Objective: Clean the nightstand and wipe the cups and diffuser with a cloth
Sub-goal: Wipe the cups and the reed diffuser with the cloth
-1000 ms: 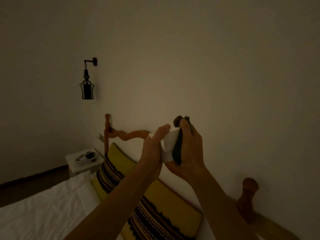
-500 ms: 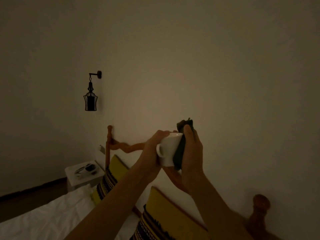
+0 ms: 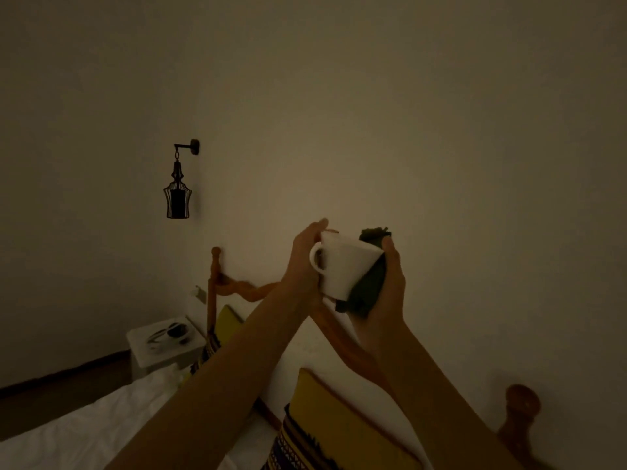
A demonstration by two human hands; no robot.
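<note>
While you hold white cup (image 3: 342, 266) raised before wall, tilted, handle facing you, your left hand (image 3: 302, 262) grips its rim side, fingers curled round. Your right hand (image 3: 386, 293) clasps dark cloth (image 3: 369, 283), pressed against cup's side and base. White nightstand (image 3: 166, 351) well apart at lower left, beside wooden headboard (image 3: 237, 286), dishes near its top's centre.
</note>
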